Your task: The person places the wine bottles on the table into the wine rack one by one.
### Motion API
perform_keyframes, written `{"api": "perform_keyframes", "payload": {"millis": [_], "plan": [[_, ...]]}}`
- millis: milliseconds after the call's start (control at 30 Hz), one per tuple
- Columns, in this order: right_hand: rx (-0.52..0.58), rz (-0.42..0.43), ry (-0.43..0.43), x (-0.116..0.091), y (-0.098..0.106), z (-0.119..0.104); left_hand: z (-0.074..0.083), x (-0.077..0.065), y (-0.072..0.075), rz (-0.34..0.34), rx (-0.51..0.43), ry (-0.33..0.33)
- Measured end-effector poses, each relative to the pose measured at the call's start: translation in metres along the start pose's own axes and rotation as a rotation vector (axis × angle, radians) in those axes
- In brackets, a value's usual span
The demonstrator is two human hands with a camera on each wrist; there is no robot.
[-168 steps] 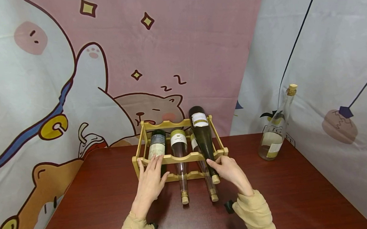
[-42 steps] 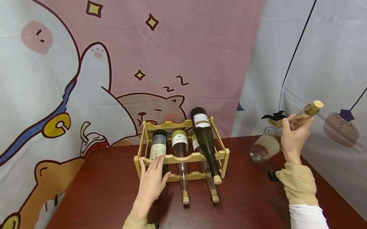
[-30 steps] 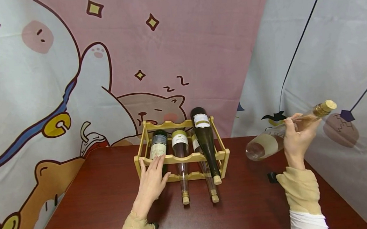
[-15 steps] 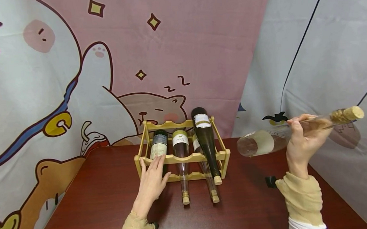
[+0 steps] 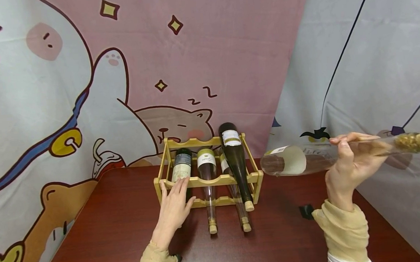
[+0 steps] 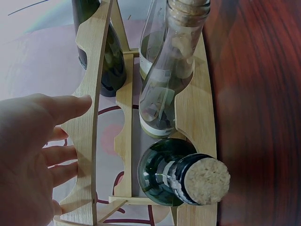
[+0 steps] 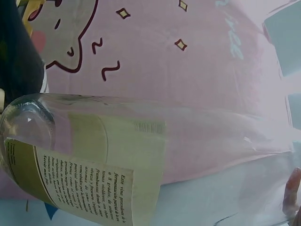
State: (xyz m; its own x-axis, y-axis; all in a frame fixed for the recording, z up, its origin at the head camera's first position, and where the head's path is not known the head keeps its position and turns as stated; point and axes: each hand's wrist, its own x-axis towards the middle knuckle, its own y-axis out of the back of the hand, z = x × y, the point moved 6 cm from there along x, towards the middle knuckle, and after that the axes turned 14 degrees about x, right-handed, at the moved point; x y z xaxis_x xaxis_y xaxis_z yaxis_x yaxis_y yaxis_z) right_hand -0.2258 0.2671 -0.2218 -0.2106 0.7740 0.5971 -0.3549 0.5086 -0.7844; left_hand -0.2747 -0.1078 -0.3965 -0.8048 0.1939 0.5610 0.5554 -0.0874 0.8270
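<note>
My right hand (image 5: 352, 162) grips a clear, corked wine bottle (image 5: 316, 158) around its neck and shoulder. It lies almost level above the table, base toward the rack, cork to the right; its printed label (image 7: 89, 183) fills the lower left of the right wrist view. My left hand (image 5: 176, 203) rests with extended fingers on the upper front rail of the wooden wine rack (image 5: 213, 181). Behind that rail, a dark green bottle (image 6: 164, 172) lies in the lower tier with two clear bottles, one being the middle bottle (image 5: 207, 171). A dark bottle (image 5: 235, 161) lies on the upper right.
The rack stands on a reddish-brown table (image 5: 108, 233). A cartoon-printed cloth (image 5: 242, 65) hangs close behind it, and a pale cloth (image 5: 390, 76) borders the table's right side. Several corked necks stick out over the rack's front.
My right hand left the dark bottle on the upper tier, took the clear bottle standing at right, and tipped it level, its base swinging left toward the rack. My left hand stayed put.
</note>
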Motion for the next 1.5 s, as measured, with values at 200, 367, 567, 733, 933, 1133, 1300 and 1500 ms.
{"api": "perform_keyframes", "payload": {"millis": [200,367,567,733,933,1133,1300,1500], "plan": [[-0.002,0.017,0.041,-0.004,-0.007,-0.002,0.000,0.000,0.000,0.000,-0.001,0.001],[0.038,0.043,0.051,-0.007,-0.012,-0.001,0.000,0.000,0.000,0.012,-0.006,0.005],[0.136,0.054,0.019,-0.014,-0.016,0.001,0.000,0.001,0.000,0.021,-0.008,0.005],[0.155,0.068,-0.011,-0.020,-0.015,0.005,0.000,0.001,0.000,0.023,-0.005,0.007],[0.174,0.068,-0.043,-0.028,-0.011,0.009,0.001,0.001,0.001,0.020,-0.005,0.009],[0.193,0.046,-0.085,-0.035,-0.010,0.016,0.002,0.001,0.002,0.033,-0.013,0.005],[0.185,0.056,-0.104,-0.041,-0.008,0.020,0.006,0.003,0.006,0.043,-0.065,-0.014],[0.217,0.081,-0.144,-0.050,0.000,0.024,0.013,0.004,0.014,0.072,-0.083,-0.046]]}}
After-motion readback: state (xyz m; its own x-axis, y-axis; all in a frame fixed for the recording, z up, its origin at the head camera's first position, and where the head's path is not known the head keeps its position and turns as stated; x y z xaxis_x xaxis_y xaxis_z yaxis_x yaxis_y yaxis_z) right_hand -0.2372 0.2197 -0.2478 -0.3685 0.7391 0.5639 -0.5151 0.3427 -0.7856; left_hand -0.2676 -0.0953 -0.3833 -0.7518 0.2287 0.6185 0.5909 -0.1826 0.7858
